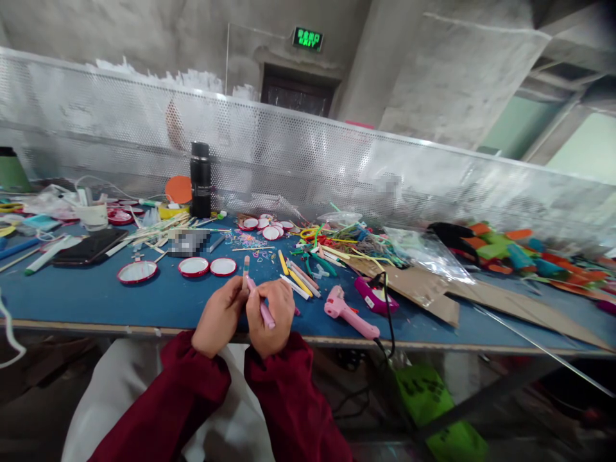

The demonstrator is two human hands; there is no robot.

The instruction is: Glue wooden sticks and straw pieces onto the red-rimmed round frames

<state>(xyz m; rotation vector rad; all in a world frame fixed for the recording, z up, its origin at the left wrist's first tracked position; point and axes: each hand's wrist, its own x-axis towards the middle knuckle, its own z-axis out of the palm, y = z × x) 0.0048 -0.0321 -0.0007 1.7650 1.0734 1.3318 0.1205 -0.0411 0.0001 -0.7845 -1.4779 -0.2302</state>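
Close to the table's front edge, my left hand (pixel 220 316) pinches a short flat wooden stick (pixel 246 267) that points up, with a darker band near its top. My right hand (pixel 272 316) is closed around a lilac marker pen (pixel 266 314), its tip end up against or very near the stick. Fingers cover the stick's lower part. Just right of my hands lie several yellow, white and pink markers (pixel 299 280). Two red-rimmed white round lids (pixel 194 267) rest left of my hands, and another red-rimmed lid (pixel 137 273) lies further left.
A pink glue gun (pixel 350 313) with a black cord lies at the front right, beside a purple device (pixel 376 296). Cardboard pieces (pixel 433 301) stretch to the right. A black bottle (pixel 201 179) stands before the perforated metal screen (pixel 289 147). A phone (pixel 91 247) lies left.
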